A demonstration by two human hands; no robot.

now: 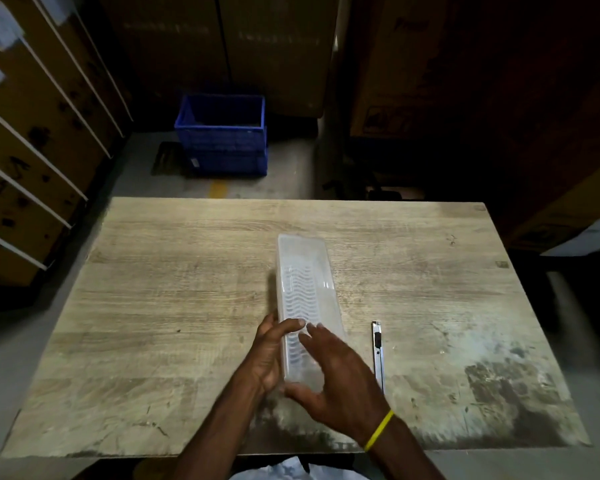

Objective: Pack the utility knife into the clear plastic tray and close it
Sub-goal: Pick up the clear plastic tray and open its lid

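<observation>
A long clear plastic tray [303, 282] with a ribbed inner surface lies lengthwise on the wooden table [153, 306], its near end lifted between my hands. My left hand [269, 355] grips the tray's left edge, fingers curled over the top. My right hand [333, 372] holds the near end from the right, thumb under the corner and fingers spread across the top. The utility knife [378, 351], slim and silver with a black slider, lies flat on the table just right of my right hand, untouched. I cannot tell whether the tray is open or closed.
A blue plastic crate [222, 133] stands on the floor beyond the table's far edge. Cardboard boxes line the left side and the back. A white sheet [589, 237] lies off the table's right side.
</observation>
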